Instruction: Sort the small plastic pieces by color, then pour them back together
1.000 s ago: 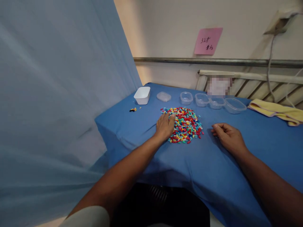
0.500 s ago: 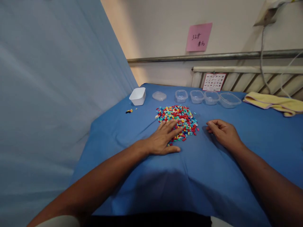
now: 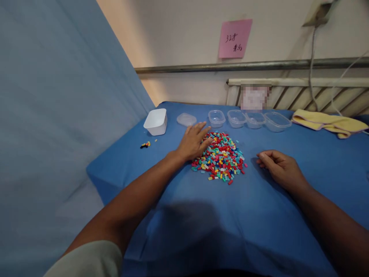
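Observation:
A pile of small coloured plastic pieces (image 3: pixel 223 157), red, teal, yellow, blue and white, is heaped on the blue cloth (image 3: pixel 184 196). At its upper left edge lies my left hand (image 3: pixel 193 142), fingers spread, with the fingertips over or against the pieces; nothing is gripped in it. My right hand (image 3: pixel 281 167) rests on the cloth to the right of the pile, apart from it. Its fingers are curled with the thumb against the forefinger, and whatever may be between them is hidden.
Behind the pile stand several clear plastic tubs (image 3: pixel 216 118) in a row, with a clear lid (image 3: pixel 186 119) to their left. A white tub (image 3: pixel 156 122) is at the left, small black and yellow pieces (image 3: pixel 145 145) before it. A yellow cloth (image 3: pixel 328 121) lies far right.
My left hand has moved from the pile's near side to its upper left edge, uncovering the front of the pile. The right hand keeps its curled pose. The view has shifted slightly.

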`<action>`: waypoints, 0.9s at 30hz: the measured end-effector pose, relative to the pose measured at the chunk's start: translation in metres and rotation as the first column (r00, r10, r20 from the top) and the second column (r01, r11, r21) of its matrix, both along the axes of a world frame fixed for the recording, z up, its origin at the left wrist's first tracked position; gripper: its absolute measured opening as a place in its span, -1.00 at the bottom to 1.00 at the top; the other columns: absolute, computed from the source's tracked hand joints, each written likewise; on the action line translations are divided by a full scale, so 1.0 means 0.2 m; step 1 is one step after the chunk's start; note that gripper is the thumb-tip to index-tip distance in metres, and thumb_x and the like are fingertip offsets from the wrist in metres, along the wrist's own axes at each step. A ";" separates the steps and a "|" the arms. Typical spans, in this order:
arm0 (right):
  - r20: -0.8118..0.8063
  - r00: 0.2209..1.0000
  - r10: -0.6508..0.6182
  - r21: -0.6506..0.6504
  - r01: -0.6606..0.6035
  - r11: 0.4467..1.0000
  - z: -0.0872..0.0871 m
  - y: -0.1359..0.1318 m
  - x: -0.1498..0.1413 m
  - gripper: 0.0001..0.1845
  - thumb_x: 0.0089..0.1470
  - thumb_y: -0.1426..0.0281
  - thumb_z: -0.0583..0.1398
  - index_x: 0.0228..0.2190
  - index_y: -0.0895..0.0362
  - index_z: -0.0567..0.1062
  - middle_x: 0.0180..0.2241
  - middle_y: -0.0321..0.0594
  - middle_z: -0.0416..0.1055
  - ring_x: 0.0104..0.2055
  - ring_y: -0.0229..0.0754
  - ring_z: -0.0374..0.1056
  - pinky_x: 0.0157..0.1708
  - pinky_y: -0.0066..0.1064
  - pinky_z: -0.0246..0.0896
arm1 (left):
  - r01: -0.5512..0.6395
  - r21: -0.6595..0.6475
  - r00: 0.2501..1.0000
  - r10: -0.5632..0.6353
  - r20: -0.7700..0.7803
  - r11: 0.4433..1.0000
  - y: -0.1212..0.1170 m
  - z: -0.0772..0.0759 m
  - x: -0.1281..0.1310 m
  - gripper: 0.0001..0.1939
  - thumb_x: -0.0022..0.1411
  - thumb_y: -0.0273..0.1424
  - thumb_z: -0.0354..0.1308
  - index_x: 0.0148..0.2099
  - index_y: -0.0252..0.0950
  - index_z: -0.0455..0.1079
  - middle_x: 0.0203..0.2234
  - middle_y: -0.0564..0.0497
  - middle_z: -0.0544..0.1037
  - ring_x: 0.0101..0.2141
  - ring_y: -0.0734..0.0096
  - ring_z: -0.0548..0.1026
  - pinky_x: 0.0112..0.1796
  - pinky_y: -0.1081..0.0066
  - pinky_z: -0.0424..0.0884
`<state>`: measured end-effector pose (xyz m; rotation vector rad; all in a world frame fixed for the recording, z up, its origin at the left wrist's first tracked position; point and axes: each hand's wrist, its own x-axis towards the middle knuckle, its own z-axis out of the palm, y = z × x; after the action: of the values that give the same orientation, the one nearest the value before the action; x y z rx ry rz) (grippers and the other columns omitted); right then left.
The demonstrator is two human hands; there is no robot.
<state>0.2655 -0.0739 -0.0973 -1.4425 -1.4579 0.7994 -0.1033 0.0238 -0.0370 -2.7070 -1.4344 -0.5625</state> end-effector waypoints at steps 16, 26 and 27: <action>0.134 0.988 -0.075 0.011 0.074 0.997 0.06 -0.02 -0.06 -0.40 0.24 -0.26 0.30 -0.32 0.02 0.68 -0.40 -0.16 0.64 -0.38 -0.07 0.49 -0.36 -0.27 0.43 | 0.159 -0.318 0.764 0.087 0.639 0.935 0.01 -0.04 -0.05 -0.16 0.67 0.13 -0.32 0.48 -0.34 0.46 0.44 -0.18 0.49 0.48 0.07 0.38 0.54 0.07 0.17; 0.331 0.933 -0.142 0.138 0.101 0.985 0.08 0.22 -0.13 -0.45 0.39 -0.11 0.17 -0.20 0.08 0.68 -0.27 -0.10 0.70 -0.26 -0.01 0.56 -0.19 -0.19 0.50 | 0.415 -0.367 0.783 -0.121 0.610 0.832 0.00 -0.08 -0.08 -0.21 0.66 0.17 -0.23 0.54 -0.20 0.39 0.53 -0.07 0.37 0.53 0.16 0.30 0.57 0.13 0.09; 0.390 0.910 -0.138 0.188 0.067 0.980 0.09 0.29 -0.16 -0.49 0.43 -0.04 0.14 -0.13 0.08 0.70 -0.17 -0.07 0.73 -0.14 0.04 0.61 -0.06 -0.14 0.53 | 0.397 -0.344 0.767 -0.101 0.634 0.851 0.01 -0.08 -0.08 -0.21 0.66 0.16 -0.23 0.52 -0.21 0.42 0.51 -0.08 0.41 0.52 0.16 0.33 0.56 0.13 0.12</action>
<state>0.2339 -0.0165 -0.0783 -1.5968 -1.6918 0.3081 -0.1201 0.0249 -0.0523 -3.3320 -1.4442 -1.3710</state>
